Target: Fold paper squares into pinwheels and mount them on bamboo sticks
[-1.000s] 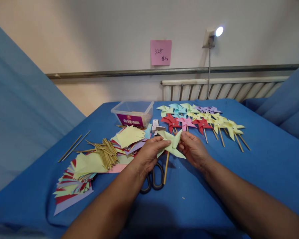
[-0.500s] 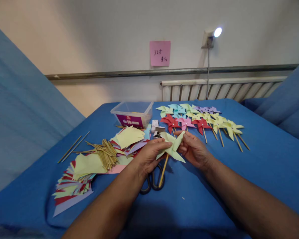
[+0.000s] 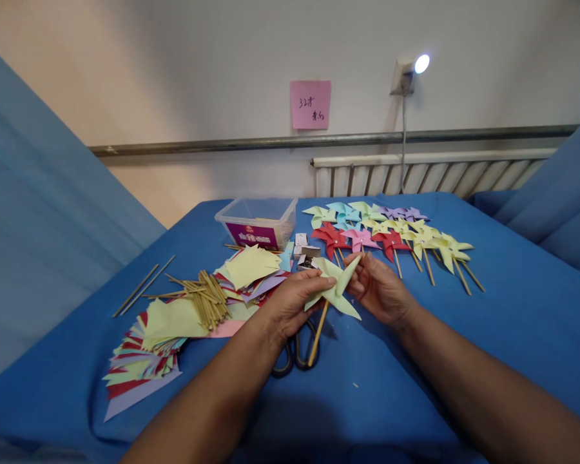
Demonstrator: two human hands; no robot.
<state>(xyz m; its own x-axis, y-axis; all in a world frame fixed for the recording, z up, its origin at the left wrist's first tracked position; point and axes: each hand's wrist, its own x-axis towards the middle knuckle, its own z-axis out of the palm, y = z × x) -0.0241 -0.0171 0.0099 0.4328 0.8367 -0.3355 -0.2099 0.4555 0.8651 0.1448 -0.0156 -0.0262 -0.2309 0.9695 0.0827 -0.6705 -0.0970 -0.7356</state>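
Observation:
Both hands hold a pale green paper pinwheel [image 3: 336, 283] above the blue table [image 3: 512, 322]. My left hand [image 3: 292, 303] pinches the pinwheel near its centre, and the wooden stick [image 3: 318, 334] slants down beneath it. My right hand [image 3: 379, 290] has its fingers closed on the pinwheel's right blade. Black-handled scissors [image 3: 294, 354] lie on the cloth just under my left hand.
A row of finished coloured pinwheels [image 3: 391, 235] lies at the back right. Stacks of cut coloured paper [image 3: 145, 348] and a bundle of wooden sticks [image 3: 205, 296] sit to the left. A clear plastic box [image 3: 258, 222] and a small open box [image 3: 309, 254] stand behind.
The pinwheel's stick has swung from nearly vertical to slanting down-left. My right hand's fingers have shifted slightly up along the right blade.

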